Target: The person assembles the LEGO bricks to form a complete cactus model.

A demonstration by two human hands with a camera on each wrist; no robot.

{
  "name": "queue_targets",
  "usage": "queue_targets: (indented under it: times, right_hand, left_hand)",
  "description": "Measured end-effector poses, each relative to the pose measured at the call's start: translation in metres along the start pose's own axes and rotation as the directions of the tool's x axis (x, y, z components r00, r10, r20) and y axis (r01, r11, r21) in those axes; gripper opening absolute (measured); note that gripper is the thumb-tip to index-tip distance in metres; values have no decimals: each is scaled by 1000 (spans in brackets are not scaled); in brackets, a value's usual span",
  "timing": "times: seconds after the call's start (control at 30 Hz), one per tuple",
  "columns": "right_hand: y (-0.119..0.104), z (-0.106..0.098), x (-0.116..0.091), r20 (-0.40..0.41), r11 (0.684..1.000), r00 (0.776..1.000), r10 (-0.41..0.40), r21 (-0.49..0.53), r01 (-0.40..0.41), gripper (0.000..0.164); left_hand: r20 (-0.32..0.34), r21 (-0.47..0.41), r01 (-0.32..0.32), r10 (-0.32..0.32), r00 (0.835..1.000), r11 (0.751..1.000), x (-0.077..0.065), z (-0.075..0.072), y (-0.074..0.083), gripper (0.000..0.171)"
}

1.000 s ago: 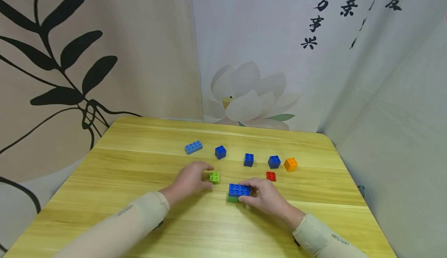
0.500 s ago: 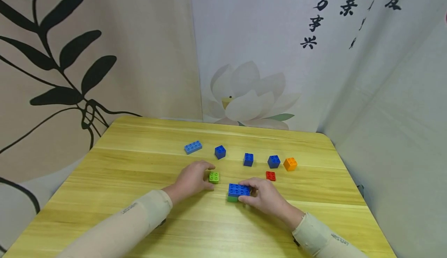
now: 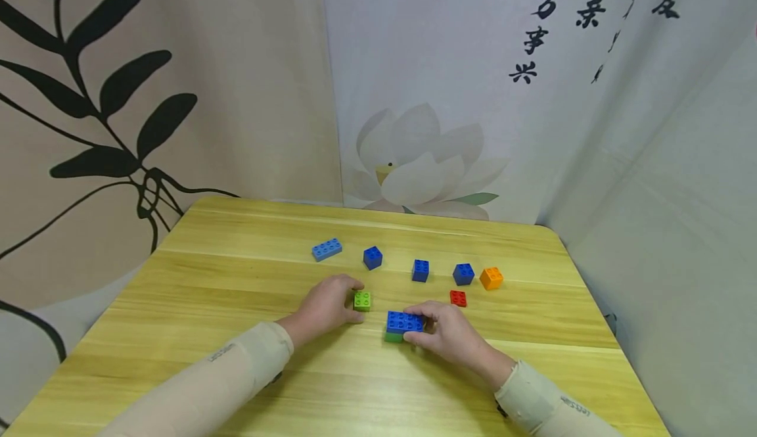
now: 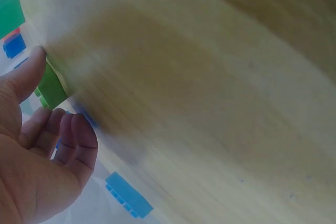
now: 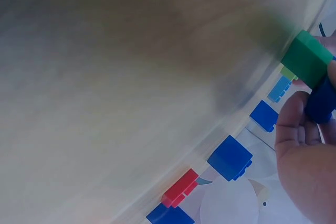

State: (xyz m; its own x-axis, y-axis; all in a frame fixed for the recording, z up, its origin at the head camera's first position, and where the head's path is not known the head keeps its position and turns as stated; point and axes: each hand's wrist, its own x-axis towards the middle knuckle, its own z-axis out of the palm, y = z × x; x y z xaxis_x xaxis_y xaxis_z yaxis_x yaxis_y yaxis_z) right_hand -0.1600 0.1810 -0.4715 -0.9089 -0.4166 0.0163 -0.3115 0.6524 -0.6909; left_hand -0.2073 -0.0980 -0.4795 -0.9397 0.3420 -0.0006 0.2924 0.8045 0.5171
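In the head view my left hand (image 3: 324,305) is by a small lime green toy brick (image 3: 362,301), with thumb and fingers on either side of it. A narrow gap seems to part them from the brick. In the left wrist view the same brick (image 4: 51,86) shows between thumb and bent fingers. My right hand (image 3: 447,332) pinches a blue eight-stud brick (image 3: 405,321) between thumb and fingers. That blue brick sits on a green brick (image 3: 393,337), whose side (image 5: 307,59) is plain in the right wrist view.
Farther back on the wooden table (image 3: 254,253) lie a light blue brick (image 3: 327,249), a blue brick (image 3: 372,257), two more blue bricks (image 3: 420,270) to the right, and an orange brick (image 3: 491,278). A red brick (image 3: 458,298) lies nearer. A printed curtain (image 3: 272,95) hangs behind.
My left hand has shifted slightly to the right, closer about the lime green brick. My right hand and its stacked bricks stay put.
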Motion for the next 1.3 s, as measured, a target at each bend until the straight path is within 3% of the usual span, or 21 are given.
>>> queue_targets:
  times: [1.3]
  right_hand:
    - [2, 1, 1, 1, 1000, 1000, -12, -4, 12, 40]
  left_hand:
    - [-1, -22, 3, -3, 1000, 1000, 5, 3, -3, 60]
